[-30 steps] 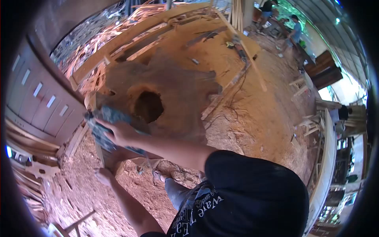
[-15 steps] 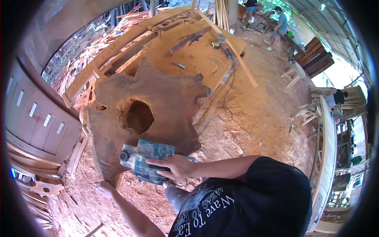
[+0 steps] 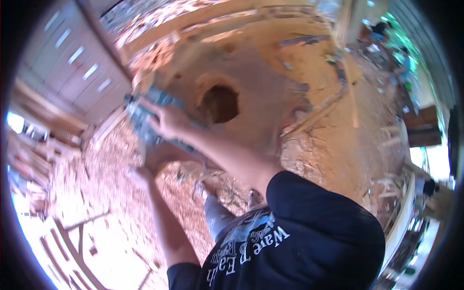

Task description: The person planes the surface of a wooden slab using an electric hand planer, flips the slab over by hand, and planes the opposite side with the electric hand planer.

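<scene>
A broad, irregular brown wood slab (image 3: 261, 92) with a dark round hole (image 3: 220, 104) lies in front of me. My right hand (image 3: 169, 121) is wrapped round the top of a teal power tool (image 3: 145, 124), sander- or planer-like, with a dark knob at its far end. The tool rests over the slab's left part, left of the hole. Close to the slab's near left end is my left hand (image 3: 140, 177), its fingers smeared by motion. Whether it touches the wood I cannot tell.
Wood shavings (image 3: 111, 159) cover the ground. A paneled wooden piece (image 3: 72, 58) stands at upper left. Beyond the slab, a sawdust-covered surface (image 3: 314, 72) holds tools and strips. Wood frames (image 3: 72, 256) lie lower left. Other people (image 3: 403, 63) are at far right.
My right hand and the power tool have moved from the slab's near edge toward its left side, past the hole. My view has swung, and my left hand appears higher up.
</scene>
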Motion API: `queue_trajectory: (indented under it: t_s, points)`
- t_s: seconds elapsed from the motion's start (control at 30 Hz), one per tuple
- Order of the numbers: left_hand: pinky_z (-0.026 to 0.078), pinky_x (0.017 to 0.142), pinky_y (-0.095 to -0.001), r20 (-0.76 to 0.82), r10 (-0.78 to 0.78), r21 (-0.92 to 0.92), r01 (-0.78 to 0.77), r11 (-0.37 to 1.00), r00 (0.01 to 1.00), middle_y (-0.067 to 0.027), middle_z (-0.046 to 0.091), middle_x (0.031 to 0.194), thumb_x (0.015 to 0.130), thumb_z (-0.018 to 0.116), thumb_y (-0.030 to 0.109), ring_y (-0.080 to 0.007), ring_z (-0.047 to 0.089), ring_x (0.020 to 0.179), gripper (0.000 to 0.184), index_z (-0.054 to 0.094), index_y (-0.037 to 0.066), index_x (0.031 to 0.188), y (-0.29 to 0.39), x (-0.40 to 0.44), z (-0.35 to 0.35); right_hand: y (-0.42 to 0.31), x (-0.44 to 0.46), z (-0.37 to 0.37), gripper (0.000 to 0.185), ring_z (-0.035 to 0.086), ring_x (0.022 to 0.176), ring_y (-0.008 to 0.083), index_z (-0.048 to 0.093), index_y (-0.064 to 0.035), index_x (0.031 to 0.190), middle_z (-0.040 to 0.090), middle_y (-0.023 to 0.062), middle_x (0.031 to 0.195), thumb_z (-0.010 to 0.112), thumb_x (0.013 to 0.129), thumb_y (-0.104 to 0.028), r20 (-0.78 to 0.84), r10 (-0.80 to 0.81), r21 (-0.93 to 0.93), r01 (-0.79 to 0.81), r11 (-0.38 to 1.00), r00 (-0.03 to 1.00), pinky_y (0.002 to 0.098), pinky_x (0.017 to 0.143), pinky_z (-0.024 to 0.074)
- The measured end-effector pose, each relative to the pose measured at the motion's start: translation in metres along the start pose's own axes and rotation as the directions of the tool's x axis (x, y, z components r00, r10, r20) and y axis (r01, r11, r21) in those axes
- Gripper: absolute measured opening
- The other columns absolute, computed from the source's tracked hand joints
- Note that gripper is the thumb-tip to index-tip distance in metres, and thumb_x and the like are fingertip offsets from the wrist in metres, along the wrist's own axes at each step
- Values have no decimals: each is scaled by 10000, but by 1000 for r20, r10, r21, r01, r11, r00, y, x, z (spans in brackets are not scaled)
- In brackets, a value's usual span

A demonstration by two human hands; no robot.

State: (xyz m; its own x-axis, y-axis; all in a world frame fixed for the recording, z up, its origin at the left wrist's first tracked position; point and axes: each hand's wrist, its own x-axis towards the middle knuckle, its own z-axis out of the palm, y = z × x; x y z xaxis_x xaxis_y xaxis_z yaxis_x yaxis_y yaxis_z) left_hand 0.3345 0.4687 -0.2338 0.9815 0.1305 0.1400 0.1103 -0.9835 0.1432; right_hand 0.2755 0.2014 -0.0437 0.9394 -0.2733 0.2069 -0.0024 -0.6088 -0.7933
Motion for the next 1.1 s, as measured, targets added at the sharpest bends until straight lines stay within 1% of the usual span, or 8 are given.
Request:
queue_trajectory:
  t_s: [0.13, 0.3, 0.4, 0.5, 0.63, 0.77, 0.9, 1.1]
  points:
    - [533, 874, -498, 166, -354, -257, 387, 886, 920, -272, 674, 1156, 1075, 176, 430, -403, 667, 1040, 637, 605, -19, 1214, 48, -13, -70, 16, 69, 40, 629, 660, 633, 389, 410, -346, 1510, 655, 197, 695, 629, 920, -342, -204, -154, -82, 140, 987, 967, 508, 607, 540]
    - [511, 894, -523, 53, -151, -179, 159, 971, 987, -289, 660, 1151, 1064, 235, 363, -432, 655, 1042, 545, 606, -7, 1213, 36, -4, -49, 10, 53, 40, 642, 667, 715, 433, 392, -300, 1521, 669, 231, 766, 627, 923, -289, -186, -59, 1, 60, 998, 981, 514, 659, 538]
    - [502, 900, -532, 29, -124, -217, 127, 968, 992, -285, 660, 1100, 1041, 278, 311, -424, 656, 1034, 468, 586, -10, 1188, 33, -4, -44, 15, -31, -5, 626, 672, 751, 442, 406, -276, 1514, 683, 245, 858, 636, 932, -257, -152, -68, 2, 69, 998, 986, 506, 683, 544]
    - [503, 899, -525, 127, -274, -264, 299, 917, 953, -270, 665, 1109, 1044, 255, 314, -421, 651, 1049, 478, 574, -17, 1172, 47, -9, -65, 26, -145, -60, 633, 679, 752, 402, 429, -267, 1502, 695, 214, 881, 671, 917, -249, -166, -112, -55, 104, 993, 980, 496, 687, 550]
    - [480, 940, -541, 118, -227, -233, 249, 940, 967, -273, 653, 1187, 1047, 226, 359, -435, 634, 1094, 559, 609, -22, 1190, 43, -2, -62, 32, -314, -142, 635, 687, 1044, 387, 466, -88, 1464, 651, 227, 1252, 708, 877, -103, -111, 20, -9, -21, 1000, 994, 417, 840, 573]
    - [459, 991, -539, 211, -318, -181, 357, 916, 924, -295, 633, 1242, 1043, 210, 389, -434, 613, 1161, 603, 640, 16, 1242, 54, -7, -80, 58, -463, -205, 588, 707, 937, 397, 507, -22, 1367, 679, 241, 1137, 749, 835, -79, -127, 100, -119, -115, 986, 987, 435, 794, 579]
    - [456, 1002, -528, 168, -256, -148, 281, 948, 952, -269, 636, 1260, 1039, 203, 375, -427, 610, 1176, 583, 633, 58, 1271, 48, -6, -69, 62, -468, -224, 579, 698, 846, 398, 496, -58, 1370, 686, 223, 1065, 735, 843, -71, -107, 77, -130, -91, 987, 991, 429, 750, 582]
    - [475, 976, -511, 200, -284, -78, 304, 950, 938, -237, 647, 1265, 1037, 204, 384, -404, 616, 1178, 590, 636, 48, 1258, 48, 1, -67, 62, -355, -191, 639, 699, 982, 404, 481, -116, 1458, 681, 236, 1165, 724, 868, -113, -132, 26, -9, -28, 1000, 991, 417, 802, 573]
